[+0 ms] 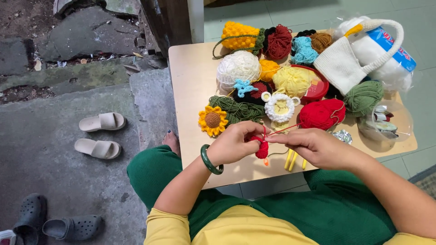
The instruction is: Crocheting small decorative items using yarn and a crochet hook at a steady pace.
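The left hand (234,144) pinches a small red crochet piece (261,149); the right hand (313,146) just beside it is clenched on the red yarn strand (286,130) running up to the red yarn ball (321,114) beyond the grip

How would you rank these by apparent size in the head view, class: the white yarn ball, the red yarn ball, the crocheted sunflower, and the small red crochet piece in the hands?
1. White yarn ball and red yarn ball: they look much alike, so they are not ranked against each other.
2. Crocheted sunflower.
3. Small red crochet piece, partly hidden by the left hand.
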